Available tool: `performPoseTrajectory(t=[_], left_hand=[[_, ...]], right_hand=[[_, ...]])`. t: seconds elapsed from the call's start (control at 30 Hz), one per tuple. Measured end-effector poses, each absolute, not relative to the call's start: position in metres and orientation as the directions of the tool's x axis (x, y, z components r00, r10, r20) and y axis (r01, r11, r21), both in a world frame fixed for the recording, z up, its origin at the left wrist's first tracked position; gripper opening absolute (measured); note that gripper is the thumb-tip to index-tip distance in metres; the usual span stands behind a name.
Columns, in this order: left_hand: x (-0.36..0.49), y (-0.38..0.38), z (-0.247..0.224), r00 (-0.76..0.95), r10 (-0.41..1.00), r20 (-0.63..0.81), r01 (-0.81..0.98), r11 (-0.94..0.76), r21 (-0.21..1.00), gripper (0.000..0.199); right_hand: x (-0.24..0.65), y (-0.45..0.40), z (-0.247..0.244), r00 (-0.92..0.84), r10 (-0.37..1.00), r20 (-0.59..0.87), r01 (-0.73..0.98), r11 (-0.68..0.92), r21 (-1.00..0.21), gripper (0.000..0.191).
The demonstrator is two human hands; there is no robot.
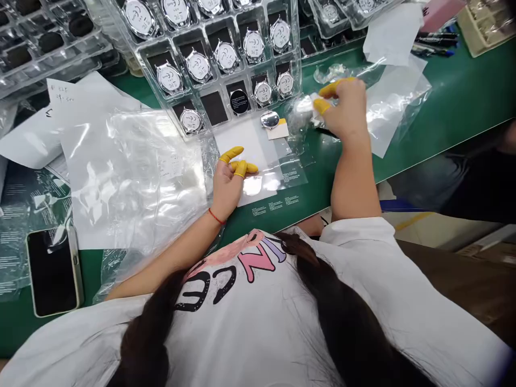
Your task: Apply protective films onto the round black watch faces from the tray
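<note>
My left hand point(229, 180), with yellow finger cots and a red string at the wrist, rests over a white sheet point(237, 137) topped by clear film. Its fingers are apart and I see nothing in them. My right hand point(347, 110), also in yellow finger cots, is closed beside a crumpled clear bag point(300, 112). Something small and white shows between its thumb and finger; its kind is unclear. A shiny round watch head point(270, 119) lies between my hands, by a small white and yellow card point(278, 130). Clear film with white print point(275, 205) lies nearer to me.
A clear tray point(189, 97) of watch heads, mostly backs up, stands ahead. More trays point(52, 40) are stacked at the left. Plastic sleeves point(133, 177) and a phone point(54, 273) lie left. Papers point(393, 35), pens point(437, 42) and a beige box point(479, 32) are right.
</note>
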State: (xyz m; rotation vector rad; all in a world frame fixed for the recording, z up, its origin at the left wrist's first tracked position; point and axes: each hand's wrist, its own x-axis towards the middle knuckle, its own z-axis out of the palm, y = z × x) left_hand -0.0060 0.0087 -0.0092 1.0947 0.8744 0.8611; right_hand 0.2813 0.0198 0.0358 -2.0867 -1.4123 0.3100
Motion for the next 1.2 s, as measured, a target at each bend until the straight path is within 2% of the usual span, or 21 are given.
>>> performPoseTrajectory(t=[0.07, 0.1, 0.17, 0.23, 0.33, 0.4, 0.5, 0.6, 0.67, 0.73, 0.8, 0.9, 1.03, 1.1, 1.2], left_hand=[[-0.006, 0.009, -0.008, 0.388, 0.911, -0.139, -0.138, 0.206, 0.969, 0.032], [-0.006, 0.009, -0.007, 0.382, 0.915, -0.131, -0.134, 0.195, 0.972, 0.031], [-0.005, 0.009, -0.007, 0.383, 0.916, -0.12, -0.122, 0.179, 0.976, 0.031], [-0.004, 0.01, -0.008, 0.391, 0.914, -0.11, -0.119, 0.168, 0.979, 0.032], [-0.002, 0.012, -0.012, 0.392, 0.916, -0.084, -0.12, 0.141, 0.983, 0.035], [0.0, 0.014, -0.014, 0.385, 0.92, -0.08, -0.121, 0.136, 0.983, 0.036], [0.002, 0.016, -0.014, 0.383, 0.917, -0.114, -0.124, 0.174, 0.977, 0.037], [0.003, 0.017, -0.01, 0.388, 0.913, -0.125, -0.159, 0.2, 0.967, 0.039], [0.003, 0.018, -0.007, 0.393, 0.911, -0.126, -0.162, 0.203, 0.966, 0.042], [0.004, 0.02, -0.005, 0.396, 0.908, -0.135, -0.145, 0.207, 0.967, 0.045], [0.006, 0.022, -0.005, 0.41, 0.902, -0.137, -0.138, 0.21, 0.968, 0.053], [0.013, 0.024, -0.006, 0.465, 0.881, -0.087, -0.166, 0.184, 0.969, 0.071], [0.02, 0.024, -0.004, 0.416, 0.908, -0.059, -0.183, 0.147, 0.972, 0.077], [0.02, 0.024, 0.002, 0.367, 0.93, -0.029, -0.169, 0.098, 0.981, 0.08], [0.02, 0.025, 0.013, 0.331, 0.943, -0.016, -0.101, 0.053, 0.993, 0.085]], right_hand=[[0.267, 0.02, 0.032, 0.407, 0.895, 0.184, 0.835, -0.284, -0.471, 0.023], [0.256, 0.022, 0.029, 0.363, 0.914, 0.179, 0.857, -0.252, -0.45, 0.027], [0.232, 0.029, 0.021, 0.254, 0.958, 0.135, 0.885, -0.174, -0.433, 0.03], [0.215, 0.039, 0.01, 0.225, 0.971, 0.077, 0.879, -0.168, -0.446, 0.029], [0.208, 0.055, -0.007, 0.264, 0.961, 0.087, 0.846, -0.187, -0.5, 0.03], [0.212, 0.063, -0.014, 0.26, 0.96, 0.108, 0.827, -0.163, -0.538, 0.038], [0.219, 0.067, -0.013, 0.239, 0.969, 0.061, 0.797, -0.16, -0.582, 0.047], [0.221, 0.062, -0.004, 0.184, 0.983, -0.016, 0.791, -0.158, -0.592, 0.04], [0.217, 0.057, 0.004, 0.139, 0.99, -0.017, 0.776, -0.119, -0.62, 0.034], [0.208, 0.053, 0.011, 0.105, 0.994, 0.016, 0.694, -0.061, -0.718, 0.028], [0.196, 0.049, 0.017, 0.058, 0.998, 0.034, 0.54, -0.003, -0.842, 0.023], [0.179, 0.042, 0.024, -0.021, 0.999, 0.026, 0.352, 0.032, -0.935, 0.032], [0.175, 0.037, 0.032, -0.058, 0.998, 0.028, 0.302, 0.044, -0.952, 0.05], [0.181, 0.037, 0.036, -0.137, 0.99, -0.011, 0.303, 0.031, -0.953, 0.046], [0.19, 0.041, 0.042, -0.266, 0.963, -0.052, 0.344, 0.044, -0.938, 0.028]])
